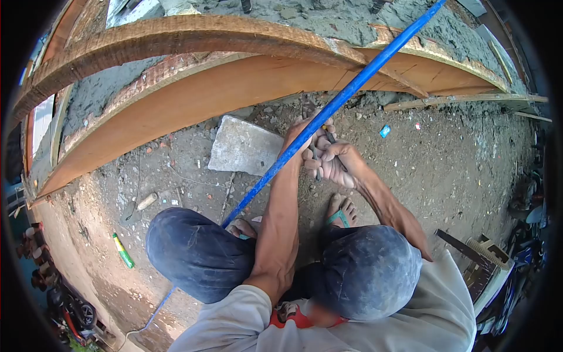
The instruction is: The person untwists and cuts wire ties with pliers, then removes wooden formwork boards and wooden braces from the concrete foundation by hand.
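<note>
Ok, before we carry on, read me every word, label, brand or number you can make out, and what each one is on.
None can be read.
Small green-and-yellow item on the ground: any label is too small to read.
Blue scrap on the ground: pale marks, too small to read.
Shirt print: red and dark, partly hidden, no legible letters.
</note>
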The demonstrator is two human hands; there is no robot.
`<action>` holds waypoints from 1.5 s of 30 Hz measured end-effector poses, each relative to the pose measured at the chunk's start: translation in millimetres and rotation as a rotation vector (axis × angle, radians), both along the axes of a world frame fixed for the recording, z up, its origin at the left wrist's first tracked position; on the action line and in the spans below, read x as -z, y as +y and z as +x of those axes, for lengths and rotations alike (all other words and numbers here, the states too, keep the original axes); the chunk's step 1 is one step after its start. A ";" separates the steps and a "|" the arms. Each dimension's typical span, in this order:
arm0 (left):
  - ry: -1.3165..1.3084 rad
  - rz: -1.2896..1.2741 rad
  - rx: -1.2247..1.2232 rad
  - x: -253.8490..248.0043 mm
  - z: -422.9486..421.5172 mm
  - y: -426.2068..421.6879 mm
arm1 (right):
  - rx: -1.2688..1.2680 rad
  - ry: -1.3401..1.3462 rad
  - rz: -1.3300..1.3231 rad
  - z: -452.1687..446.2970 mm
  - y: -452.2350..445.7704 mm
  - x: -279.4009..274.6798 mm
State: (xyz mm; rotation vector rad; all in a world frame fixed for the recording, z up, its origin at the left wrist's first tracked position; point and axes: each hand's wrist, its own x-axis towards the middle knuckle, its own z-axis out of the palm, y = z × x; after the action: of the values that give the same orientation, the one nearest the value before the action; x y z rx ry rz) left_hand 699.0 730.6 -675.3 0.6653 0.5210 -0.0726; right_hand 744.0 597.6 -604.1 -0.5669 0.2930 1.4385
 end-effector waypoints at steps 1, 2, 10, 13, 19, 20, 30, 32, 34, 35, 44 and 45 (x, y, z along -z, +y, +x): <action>-0.153 -0.189 -0.187 3.3 5.9 -15.7 | -0.285 -0.326 -0.227 12.8 -2.4 -16.2; -0.335 -0.434 -0.359 6.6 11.5 -31.5 | -0.289 -0.323 -0.237 22.4 -1.5 -23.6; 0.169 0.175 0.081 -24.4 -28.1 26.4 | -0.018 -0.209 0.057 -16.1 -5.4 48.1; 0.063 0.447 0.125 8.9 -20.2 23.6 | -0.092 -0.219 -0.052 -3.4 -3.9 18.2; 0.120 0.395 -0.547 31.5 -2.6 28.2 | -0.295 -0.391 -0.151 26.2 1.6 17.0; 0.111 0.424 -0.539 30.2 -2.8 35.0 | -0.282 -0.370 -0.160 27.6 0.7 16.4; 0.333 0.852 -0.363 12.8 6.9 56.0 | 0.124 0.456 0.399 -24.7 8.8 59.8; 0.334 0.811 -0.361 13.5 6.1 52.3 | 0.050 0.393 0.231 -3.2 -0.6 35.9; 0.338 0.686 -0.370 11.9 9.7 60.4 | -0.243 -0.141 -0.074 33.4 -9.8 8.9; 0.340 0.684 -0.374 6.8 9.8 62.8 | -0.364 -0.377 -0.228 48.0 -8.6 -2.3; 0.287 0.631 -0.007 -0.6 -5.4 55.5 | 0.137 0.398 0.440 -40.9 12.4 43.6; 0.169 0.233 -0.017 -2.9 -8.4 44.0 | 0.114 0.453 0.460 -36.4 9.0 41.1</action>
State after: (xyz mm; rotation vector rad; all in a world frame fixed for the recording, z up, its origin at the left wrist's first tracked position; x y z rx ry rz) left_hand 690.6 774.6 -672.4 0.8873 0.7044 -0.0521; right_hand 707.7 606.6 -645.2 0.1529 0.3299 1.4516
